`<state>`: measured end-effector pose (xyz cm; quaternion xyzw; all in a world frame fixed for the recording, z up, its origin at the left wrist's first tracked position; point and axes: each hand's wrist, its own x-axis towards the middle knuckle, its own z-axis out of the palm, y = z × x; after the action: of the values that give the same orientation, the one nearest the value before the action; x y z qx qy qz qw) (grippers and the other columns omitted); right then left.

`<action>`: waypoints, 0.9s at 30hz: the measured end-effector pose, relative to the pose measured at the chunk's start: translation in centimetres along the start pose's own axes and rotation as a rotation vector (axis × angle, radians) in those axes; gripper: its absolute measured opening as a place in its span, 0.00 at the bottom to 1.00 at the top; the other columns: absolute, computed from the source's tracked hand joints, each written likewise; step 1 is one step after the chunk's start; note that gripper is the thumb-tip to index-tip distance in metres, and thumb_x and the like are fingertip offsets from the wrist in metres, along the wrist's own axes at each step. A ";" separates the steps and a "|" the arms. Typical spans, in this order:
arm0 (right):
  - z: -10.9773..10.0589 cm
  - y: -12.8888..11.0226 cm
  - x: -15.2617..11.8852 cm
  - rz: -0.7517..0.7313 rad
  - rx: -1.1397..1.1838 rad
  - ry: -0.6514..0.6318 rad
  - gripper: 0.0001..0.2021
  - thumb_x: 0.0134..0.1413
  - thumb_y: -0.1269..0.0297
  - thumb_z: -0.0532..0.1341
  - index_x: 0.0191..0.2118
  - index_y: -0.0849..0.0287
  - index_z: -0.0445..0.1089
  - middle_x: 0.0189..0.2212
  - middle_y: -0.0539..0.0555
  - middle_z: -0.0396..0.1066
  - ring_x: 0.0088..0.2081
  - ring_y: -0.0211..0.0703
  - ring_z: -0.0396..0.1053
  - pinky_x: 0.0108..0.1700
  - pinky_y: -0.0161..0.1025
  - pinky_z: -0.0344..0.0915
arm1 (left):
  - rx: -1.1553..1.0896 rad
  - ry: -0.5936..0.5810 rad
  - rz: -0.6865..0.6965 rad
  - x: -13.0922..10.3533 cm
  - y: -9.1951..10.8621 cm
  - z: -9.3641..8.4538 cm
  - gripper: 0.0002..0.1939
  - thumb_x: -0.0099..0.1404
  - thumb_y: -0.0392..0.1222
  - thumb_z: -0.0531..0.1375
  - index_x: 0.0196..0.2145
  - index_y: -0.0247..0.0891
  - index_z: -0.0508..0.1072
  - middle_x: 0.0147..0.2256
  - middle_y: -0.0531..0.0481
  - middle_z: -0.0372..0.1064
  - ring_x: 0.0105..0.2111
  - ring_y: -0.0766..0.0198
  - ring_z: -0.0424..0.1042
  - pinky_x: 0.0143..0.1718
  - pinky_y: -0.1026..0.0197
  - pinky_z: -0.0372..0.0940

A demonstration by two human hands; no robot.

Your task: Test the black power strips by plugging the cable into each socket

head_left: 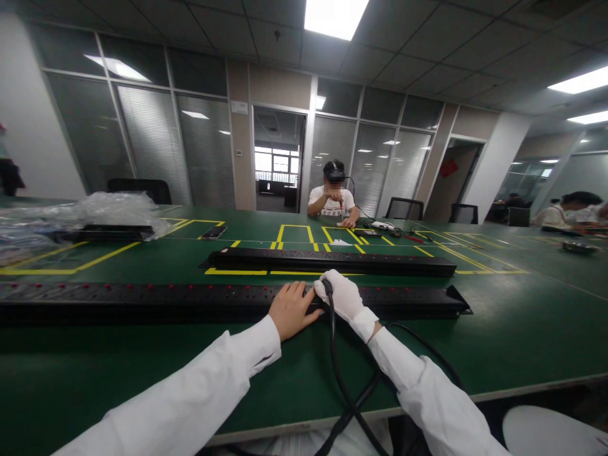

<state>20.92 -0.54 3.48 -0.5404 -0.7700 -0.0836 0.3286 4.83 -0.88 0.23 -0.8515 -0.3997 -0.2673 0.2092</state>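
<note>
A long black power strip [190, 304] with a row of red dots lies across the green table. My left hand [292, 310], bare, rests on the strip's top with its fingers spread. Just right of it, my right hand [342, 296], in a white glove, is closed around the end of a thick black cable [334, 354] at the strip; the contact between plug and socket is hidden. The cable hangs down over the table's near edge. Behind, a second black power strip [380, 262] lies parallel to the first.
Plastic wrapping [109, 212] is heaped at the back left, near a phone [215, 232]. A person [332, 196] sits across the green table [522, 323], which bears yellow tape lines. A white chair [546, 430] is at the lower right.
</note>
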 end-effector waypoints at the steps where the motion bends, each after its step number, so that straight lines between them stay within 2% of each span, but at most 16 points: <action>1: 0.0 0.0 -0.1 -0.027 -0.001 0.019 0.11 0.53 0.56 0.51 0.33 0.55 0.65 0.27 0.49 0.67 0.28 0.34 0.64 0.30 0.30 0.55 | -0.001 -0.002 0.001 0.0 0.0 0.0 0.20 0.58 0.54 0.52 0.43 0.39 0.66 0.39 0.42 0.65 0.43 0.52 0.62 0.41 0.52 0.58; 5: -0.2 -0.2 -0.3 -0.124 -0.019 0.046 0.12 0.54 0.56 0.50 0.33 0.57 0.65 0.28 0.51 0.67 0.29 0.34 0.63 0.32 0.30 0.56 | -0.012 0.004 0.004 0.0 -0.1 0.1 0.19 0.58 0.54 0.53 0.41 0.39 0.66 0.40 0.42 0.65 0.43 0.52 0.62 0.41 0.52 0.58; 8: -0.3 -0.2 -0.3 -0.144 -0.024 0.043 0.13 0.55 0.55 0.49 0.33 0.57 0.65 0.29 0.51 0.67 0.30 0.35 0.64 0.33 0.30 0.56 | -0.006 0.002 0.005 0.0 -0.1 0.1 0.19 0.58 0.54 0.53 0.42 0.38 0.66 0.40 0.42 0.65 0.44 0.52 0.62 0.41 0.52 0.58; 17: 0.0 0.0 0.1 0.032 0.006 -0.044 0.12 0.54 0.53 0.50 0.33 0.53 0.65 0.29 0.48 0.68 0.29 0.35 0.64 0.31 0.31 0.55 | 0.015 -0.010 0.004 0.0 0.0 0.0 0.22 0.59 0.55 0.51 0.45 0.37 0.64 0.41 0.40 0.64 0.44 0.51 0.62 0.40 0.52 0.58; 27: 0.3 0.1 -0.2 -0.019 0.021 0.016 0.12 0.55 0.55 0.49 0.32 0.55 0.65 0.30 0.49 0.67 0.31 0.35 0.64 0.33 0.30 0.56 | 0.025 -0.021 -0.003 0.0 0.1 -0.2 0.21 0.59 0.55 0.51 0.44 0.38 0.65 0.40 0.42 0.64 0.44 0.52 0.62 0.41 0.52 0.58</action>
<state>20.96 -0.52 3.12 -0.5288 -0.7734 -0.0829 0.3396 4.87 -1.02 0.39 -0.8508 -0.4065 -0.2538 0.2155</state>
